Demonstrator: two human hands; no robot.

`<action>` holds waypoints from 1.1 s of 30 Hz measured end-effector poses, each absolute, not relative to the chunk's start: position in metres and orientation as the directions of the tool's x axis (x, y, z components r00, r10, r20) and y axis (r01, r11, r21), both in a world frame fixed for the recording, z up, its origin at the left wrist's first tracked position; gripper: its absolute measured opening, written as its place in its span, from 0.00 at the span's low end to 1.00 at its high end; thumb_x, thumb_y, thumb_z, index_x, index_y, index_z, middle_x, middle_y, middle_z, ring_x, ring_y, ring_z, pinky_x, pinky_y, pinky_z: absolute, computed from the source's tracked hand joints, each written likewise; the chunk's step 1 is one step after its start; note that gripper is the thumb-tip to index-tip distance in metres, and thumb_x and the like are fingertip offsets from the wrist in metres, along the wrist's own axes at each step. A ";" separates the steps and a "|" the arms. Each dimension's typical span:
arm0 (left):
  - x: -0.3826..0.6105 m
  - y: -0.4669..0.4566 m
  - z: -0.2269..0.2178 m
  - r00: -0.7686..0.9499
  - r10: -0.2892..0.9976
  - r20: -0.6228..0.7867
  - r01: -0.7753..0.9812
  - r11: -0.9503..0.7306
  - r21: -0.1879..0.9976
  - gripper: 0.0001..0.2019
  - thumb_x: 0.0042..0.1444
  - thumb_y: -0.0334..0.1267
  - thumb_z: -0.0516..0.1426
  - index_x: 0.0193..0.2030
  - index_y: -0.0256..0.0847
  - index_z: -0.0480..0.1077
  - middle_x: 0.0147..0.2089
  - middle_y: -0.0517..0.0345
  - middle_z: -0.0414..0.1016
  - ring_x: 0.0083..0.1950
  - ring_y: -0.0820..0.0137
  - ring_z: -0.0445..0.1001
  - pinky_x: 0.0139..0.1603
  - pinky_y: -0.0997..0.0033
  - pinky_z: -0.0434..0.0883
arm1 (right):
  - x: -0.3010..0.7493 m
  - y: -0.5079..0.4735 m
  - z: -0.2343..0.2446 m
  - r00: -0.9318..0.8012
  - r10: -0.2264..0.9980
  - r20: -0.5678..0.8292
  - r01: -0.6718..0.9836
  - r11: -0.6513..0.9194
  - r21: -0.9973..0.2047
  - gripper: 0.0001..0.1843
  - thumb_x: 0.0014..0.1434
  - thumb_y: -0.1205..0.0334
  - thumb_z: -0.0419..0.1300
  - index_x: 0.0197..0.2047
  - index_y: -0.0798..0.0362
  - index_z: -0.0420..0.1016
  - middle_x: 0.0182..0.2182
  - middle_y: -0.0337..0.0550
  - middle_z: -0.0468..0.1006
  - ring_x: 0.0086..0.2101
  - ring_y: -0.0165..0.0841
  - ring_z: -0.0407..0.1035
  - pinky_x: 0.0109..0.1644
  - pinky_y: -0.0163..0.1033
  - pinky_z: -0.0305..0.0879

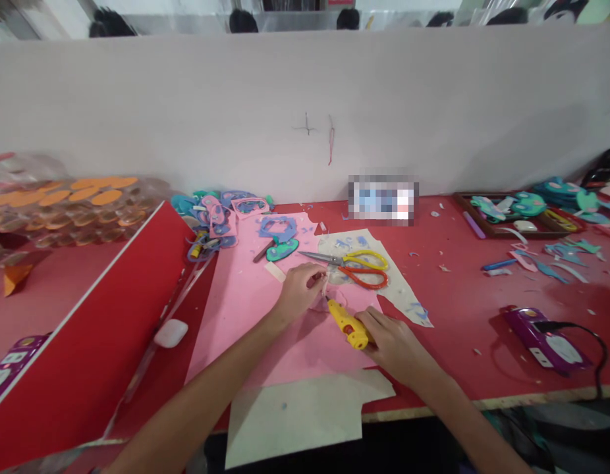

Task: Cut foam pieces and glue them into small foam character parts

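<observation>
My right hand (390, 341) is closed around a yellow glue gun (348, 324). Its dark tip points up and left, close to the fingers of my left hand (304, 284). Those fingers are bent in a pinch on a small pale strip (325, 284), whose details are too small to make out. Under both hands lies a pink sheet (285, 352). Just beyond them rest scissors (334, 260) with one yellow and one orange handle loop, blades to the left. A teal oval cutout (282, 249) and a blue cut frame (278, 228) lie farther back.
A whitish sheet (295, 415) overhangs the table's front edge. At right are a purple socket box (547, 342) with a black cord and a dark tray (512, 227) of cutouts. A red panel (112, 316) slants at left, near orange discs (107, 197). A pale partition (226, 112) stands behind.
</observation>
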State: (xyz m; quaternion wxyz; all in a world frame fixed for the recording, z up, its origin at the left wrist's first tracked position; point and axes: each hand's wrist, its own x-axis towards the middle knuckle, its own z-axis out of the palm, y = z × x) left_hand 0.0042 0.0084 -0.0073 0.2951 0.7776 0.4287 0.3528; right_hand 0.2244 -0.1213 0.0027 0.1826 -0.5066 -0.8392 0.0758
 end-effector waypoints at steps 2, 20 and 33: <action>0.005 0.007 -0.007 0.388 0.871 0.301 0.419 -0.458 0.784 0.07 0.59 0.30 0.59 0.39 0.41 0.79 0.38 0.56 0.81 0.39 0.70 0.76 0.43 0.71 0.69 | 0.225 -0.122 0.003 -0.421 0.877 0.231 0.820 0.477 -0.316 0.11 0.61 0.71 0.60 0.47 0.52 0.69 0.35 0.41 0.75 0.31 0.36 0.71 0.30 0.37 0.57; 0.001 -0.002 0.002 0.399 0.907 0.139 0.377 -0.300 0.876 0.10 0.62 0.37 0.56 0.37 0.41 0.80 0.36 0.57 0.82 0.38 0.69 0.77 0.42 0.72 0.70 | 0.270 -0.144 -0.011 -0.271 0.872 0.407 0.901 0.379 -0.212 0.26 0.54 0.74 0.53 0.56 0.52 0.72 0.43 0.48 0.84 0.40 0.39 0.79 0.42 0.39 0.73; 0.003 -0.002 0.008 0.350 0.930 0.111 0.386 -0.252 0.887 0.09 0.61 0.39 0.58 0.35 0.41 0.79 0.33 0.59 0.81 0.34 0.70 0.73 0.37 0.73 0.66 | 0.377 -0.150 0.001 0.362 0.928 0.093 0.932 -0.361 -0.023 0.27 0.72 0.47 0.45 0.58 0.59 0.71 0.44 0.60 0.82 0.43 0.51 0.77 0.43 0.49 0.68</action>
